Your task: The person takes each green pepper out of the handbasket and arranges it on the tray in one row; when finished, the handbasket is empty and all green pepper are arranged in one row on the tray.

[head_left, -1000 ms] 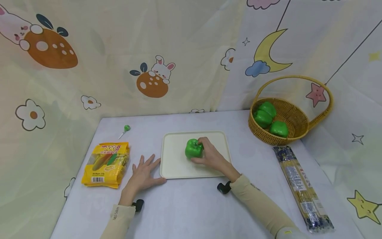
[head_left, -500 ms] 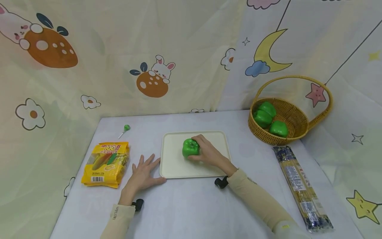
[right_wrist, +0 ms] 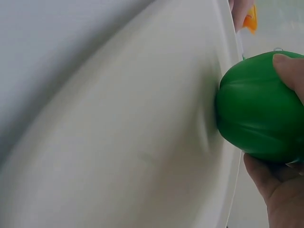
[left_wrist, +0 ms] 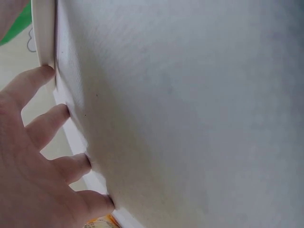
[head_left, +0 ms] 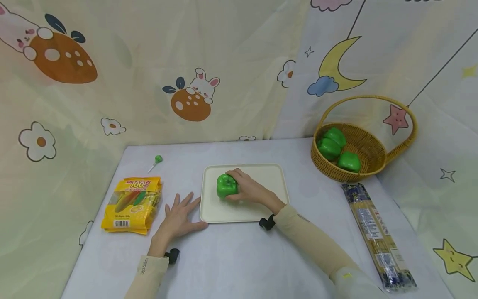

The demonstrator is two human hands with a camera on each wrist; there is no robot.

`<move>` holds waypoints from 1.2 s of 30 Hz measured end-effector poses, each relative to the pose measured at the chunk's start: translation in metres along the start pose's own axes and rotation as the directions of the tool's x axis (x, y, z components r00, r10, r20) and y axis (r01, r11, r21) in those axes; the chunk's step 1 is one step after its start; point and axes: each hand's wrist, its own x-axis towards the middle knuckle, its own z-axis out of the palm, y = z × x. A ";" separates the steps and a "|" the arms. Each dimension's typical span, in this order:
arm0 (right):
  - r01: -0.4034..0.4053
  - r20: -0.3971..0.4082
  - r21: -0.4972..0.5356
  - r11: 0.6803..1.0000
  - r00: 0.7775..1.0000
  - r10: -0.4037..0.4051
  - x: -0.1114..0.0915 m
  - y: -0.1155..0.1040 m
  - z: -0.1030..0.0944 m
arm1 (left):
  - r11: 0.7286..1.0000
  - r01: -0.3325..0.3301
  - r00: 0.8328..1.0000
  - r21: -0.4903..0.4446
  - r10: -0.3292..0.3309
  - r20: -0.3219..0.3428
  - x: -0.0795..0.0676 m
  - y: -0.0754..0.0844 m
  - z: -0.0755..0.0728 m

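A glossy green bell pepper [head_left: 226, 186] sits on the left half of a cream rectangular tray [head_left: 257, 212]. My right hand [head_left: 251, 189] grips the pepper from its right side. In the right wrist view, the thumb and fingers lie on opposite sides of the bell pepper [right_wrist: 261, 107], and its underside is right at the tray surface. My left hand [head_left: 179, 220] rests on the table with fingers spread. Its index finger and thumb are at the tray's left edge and lower left corner. The left wrist view shows the spread fingertips [left_wrist: 45, 72] against the white cloth and the tray rim.
A wicker basket [head_left: 369, 143] with several green bell peppers stands at the back right. Below it lies a long clear packet of pale sticks [head_left: 377, 236]. At the left are a yellow snack bag [head_left: 132, 205] and a green lollipop [head_left: 158, 159]. Printed cloth hangs behind the table.
My right hand has moved left across the tray with the bell pepper in its grip. The left hand has stayed in place at the tray's edge.
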 end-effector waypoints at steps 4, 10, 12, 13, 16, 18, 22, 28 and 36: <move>-0.009 0.046 0.003 1.000 0.999 0.008 0.015 -0.006 0.003 | 1.000 0.001 1.000 -0.013 -0.001 0.007 -0.001 -0.002 -0.001; -0.009 0.095 -0.015 1.000 0.995 0.010 0.040 -0.011 0.008 | 0.999 0.016 1.000 -0.035 -0.015 0.027 0.001 -0.003 0.000; -0.014 0.101 -0.023 1.000 0.995 0.016 0.046 -0.011 0.008 | 0.999 0.015 0.999 -0.039 -0.014 0.031 0.003 -0.003 0.001; -0.018 0.101 -0.023 1.000 0.995 0.020 0.049 -0.011 0.007 | 0.999 0.010 1.000 -0.037 -0.009 0.029 0.004 -0.003 0.001; -0.031 0.101 -0.022 0.999 0.994 0.033 0.056 -0.010 0.006 | 0.999 0.007 1.000 -0.036 -0.006 0.030 0.007 -0.002 0.002; -0.036 0.100 -0.013 0.999 0.994 0.037 0.060 -0.009 0.006 | 1.000 0.004 1.000 -0.031 -0.004 0.025 0.008 -0.001 0.001; -0.035 0.099 -0.005 0.999 0.994 0.035 0.065 -0.007 0.007 | 1.000 0.008 1.000 -0.017 -0.008 0.023 0.009 0.000 0.000; -0.014 0.107 0.005 1.000 0.994 0.013 0.070 -0.006 0.009 | 1.000 0.009 1.000 -0.011 -0.008 0.023 0.008 0.001 -0.001; -0.009 0.133 0.027 1.000 0.991 0.005 0.076 -0.011 0.015 | 1.000 0.021 0.999 -0.020 -0.020 0.032 0.003 -0.001 -0.001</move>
